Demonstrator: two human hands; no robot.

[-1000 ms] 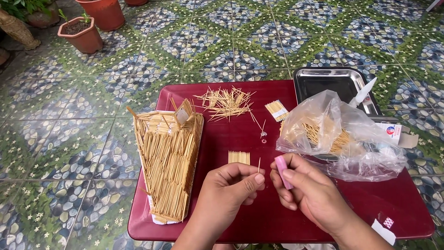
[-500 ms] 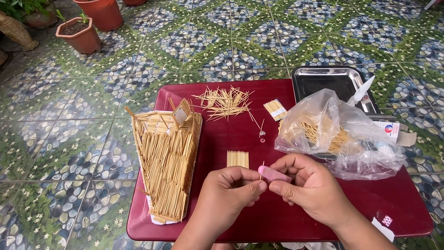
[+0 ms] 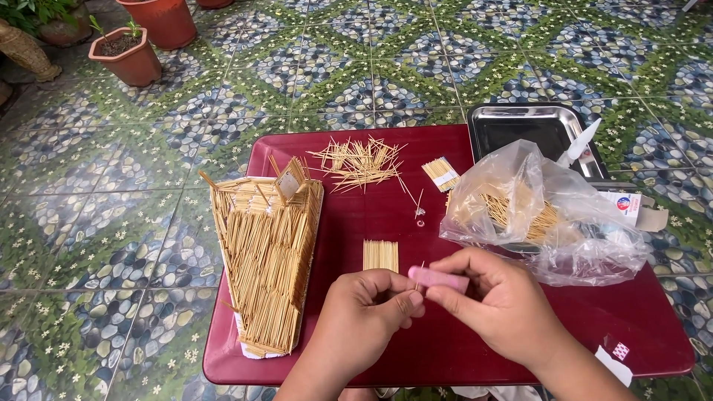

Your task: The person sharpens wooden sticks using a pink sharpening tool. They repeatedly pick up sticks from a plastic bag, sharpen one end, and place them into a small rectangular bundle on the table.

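My right hand (image 3: 499, 308) pinches a small pink bar-shaped tool (image 3: 438, 278) held level over the red table (image 3: 445, 349). My left hand (image 3: 365, 315) grips a thin wooden stick (image 3: 419, 273) whose tip meets the pink tool. Just beyond the hands lies a short row of cut sticks (image 3: 380, 255). A tall triangular panel of glued sticks (image 3: 267, 249) lies at the left of the table.
A loose heap of sticks (image 3: 359, 161) and a small banded bundle (image 3: 441, 174) lie at the back. A clear plastic bag of sticks (image 3: 531, 215) sits at the right, in front of a steel tray (image 3: 535, 126). Terracotta pots (image 3: 126, 56) stand on the patterned floor.
My right hand has turned the pink tool from upright to level and brought it against the stick in my left hand. Both hands have drawn together.
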